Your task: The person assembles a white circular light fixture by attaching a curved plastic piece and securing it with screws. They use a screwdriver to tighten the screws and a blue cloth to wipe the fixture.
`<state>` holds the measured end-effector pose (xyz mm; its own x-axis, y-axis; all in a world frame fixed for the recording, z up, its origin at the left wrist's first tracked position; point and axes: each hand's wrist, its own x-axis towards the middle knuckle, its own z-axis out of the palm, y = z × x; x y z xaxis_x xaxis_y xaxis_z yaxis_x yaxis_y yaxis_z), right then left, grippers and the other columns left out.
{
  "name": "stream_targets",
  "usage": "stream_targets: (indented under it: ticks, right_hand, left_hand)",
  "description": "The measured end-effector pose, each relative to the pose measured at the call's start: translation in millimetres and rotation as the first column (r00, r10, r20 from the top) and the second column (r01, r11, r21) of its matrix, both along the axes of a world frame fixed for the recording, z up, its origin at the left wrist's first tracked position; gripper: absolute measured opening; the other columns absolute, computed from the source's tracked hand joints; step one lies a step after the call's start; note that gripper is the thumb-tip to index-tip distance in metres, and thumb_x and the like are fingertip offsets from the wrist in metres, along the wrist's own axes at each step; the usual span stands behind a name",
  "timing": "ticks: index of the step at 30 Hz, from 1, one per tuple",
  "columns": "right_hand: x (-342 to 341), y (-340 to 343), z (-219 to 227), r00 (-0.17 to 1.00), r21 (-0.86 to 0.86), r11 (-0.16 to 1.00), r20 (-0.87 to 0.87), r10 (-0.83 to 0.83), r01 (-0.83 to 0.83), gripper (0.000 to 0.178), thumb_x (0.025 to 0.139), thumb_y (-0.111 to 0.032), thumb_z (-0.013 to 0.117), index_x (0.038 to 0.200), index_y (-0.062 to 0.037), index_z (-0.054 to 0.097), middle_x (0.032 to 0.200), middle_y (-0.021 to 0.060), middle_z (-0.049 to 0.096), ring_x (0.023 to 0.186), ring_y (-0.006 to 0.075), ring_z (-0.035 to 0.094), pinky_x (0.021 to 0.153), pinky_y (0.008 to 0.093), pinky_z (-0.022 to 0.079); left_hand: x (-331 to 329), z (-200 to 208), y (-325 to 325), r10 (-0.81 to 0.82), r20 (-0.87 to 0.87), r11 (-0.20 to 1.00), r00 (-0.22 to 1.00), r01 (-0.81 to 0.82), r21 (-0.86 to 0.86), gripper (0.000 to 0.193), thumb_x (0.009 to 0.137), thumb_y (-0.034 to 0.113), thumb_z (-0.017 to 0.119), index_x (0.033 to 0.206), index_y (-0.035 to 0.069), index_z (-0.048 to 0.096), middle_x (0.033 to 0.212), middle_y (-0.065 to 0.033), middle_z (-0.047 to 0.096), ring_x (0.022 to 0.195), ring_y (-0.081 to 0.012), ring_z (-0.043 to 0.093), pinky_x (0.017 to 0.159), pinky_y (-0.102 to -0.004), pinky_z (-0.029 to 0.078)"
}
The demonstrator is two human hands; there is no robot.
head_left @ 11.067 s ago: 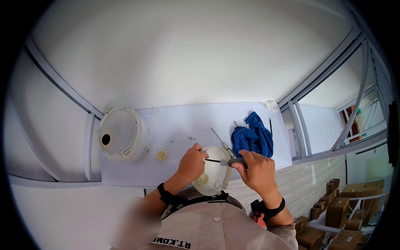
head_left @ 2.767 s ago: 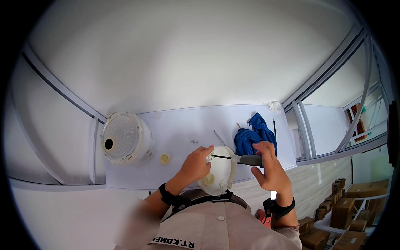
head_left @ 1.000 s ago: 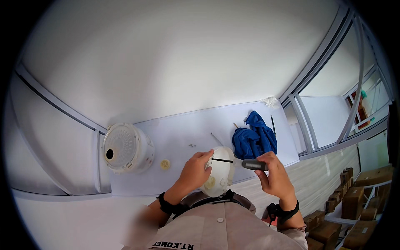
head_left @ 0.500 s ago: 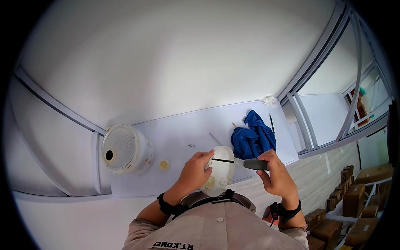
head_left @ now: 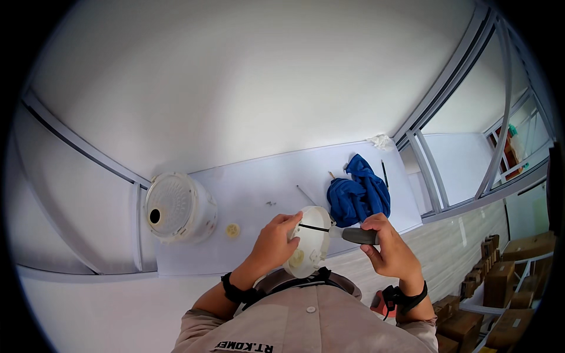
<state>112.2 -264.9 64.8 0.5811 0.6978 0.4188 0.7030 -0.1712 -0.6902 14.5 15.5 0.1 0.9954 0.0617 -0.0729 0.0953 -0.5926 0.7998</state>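
My left hand (head_left: 275, 242) grips the left rim of a round, shallow white plastic cover (head_left: 312, 250), which it holds tilted up close to my body. My right hand (head_left: 389, 246) is wrapped round the dark grey handle of a screwdriver (head_left: 357, 236). The screwdriver's black shaft points left across the cover's hollow side, its tip near my left fingers. Whether the tip sits in a screw is too small to tell. A pale yellow disc is visible inside the lower part of the cover.
On the white table (head_left: 259, 176) a white plastic drum-shaped housing (head_left: 200, 206) lies at the left, beside a small yellow round part (head_left: 233, 230). Tiny screws (head_left: 271, 203) and a thin rod (head_left: 305, 193) lie mid-table. A blue cloth (head_left: 359, 194) and a black stick (head_left: 385, 173) are at the right.
My right hand has turned slightly, and the screwdriver handle now tilts a little lower at its right end. The left hand and the cover have stayed nearly still.
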Motion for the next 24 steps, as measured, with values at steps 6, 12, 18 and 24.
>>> stream_targets:
  ticks: [6,12,18,24]
  right_hand:
    - [-0.7,-6.4,0.2,0.969,-0.348,0.91,0.182,-0.169,0.224,0.028,0.096,-0.022,0.074,0.116,-0.005,0.063,0.09,0.0146,0.072,0.074,0.0351,0.069,0.063,0.0421,0.053]
    - [-9.9,-1.6,14.9,0.968,-0.345,0.904,0.076,-0.24,0.252,0.03,0.095,-0.028,0.075,0.113,-0.0052,0.07,0.087,0.013,0.074,0.072,0.0337,0.07,0.061,0.0426,0.052]
    - [-7.0,-6.3,8.7,0.987,-0.333,0.932,0.115,-0.111,0.143,0.03,0.094,-0.03,0.077,0.113,-0.0066,0.072,0.085,0.0137,0.073,0.069,0.0342,0.069,0.06,0.0423,0.051]
    - [-16.0,3.6,11.0,0.932,-0.395,0.893,-0.19,-0.31,0.217,0.031,0.094,-0.029,0.078,0.111,-0.0044,0.072,0.078,0.0139,0.073,0.066,0.0337,0.069,0.059,0.0411,0.051]
  left_hand:
    - [-2.3,-5.1,-3.0,0.009,0.048,1.0,0.999,-0.009,0.004,0.063,0.085,0.004,0.074,0.146,0.008,0.061,0.129,-0.0188,0.066,0.093,-0.0344,0.071,0.086,-0.0405,0.058]
    - [-2.6,-9.8,-1.8,0.021,0.114,1.0,0.993,-0.023,0.015,0.062,0.084,0.003,0.075,0.145,0.008,0.062,0.127,-0.0183,0.068,0.09,-0.0327,0.072,0.084,-0.0396,0.058]
    - [-3.1,-9.7,-2.0,0.026,0.081,1.0,0.996,-0.026,0.002,0.063,0.084,0.004,0.075,0.145,0.007,0.062,0.128,-0.0195,0.067,0.09,-0.0335,0.072,0.084,-0.0399,0.058]
    - [-3.6,-9.4,0.1,0.022,0.075,1.0,0.997,-0.023,0.017,0.063,0.085,0.004,0.075,0.146,0.007,0.061,0.13,-0.0189,0.067,0.09,-0.0325,0.072,0.084,-0.0394,0.058]
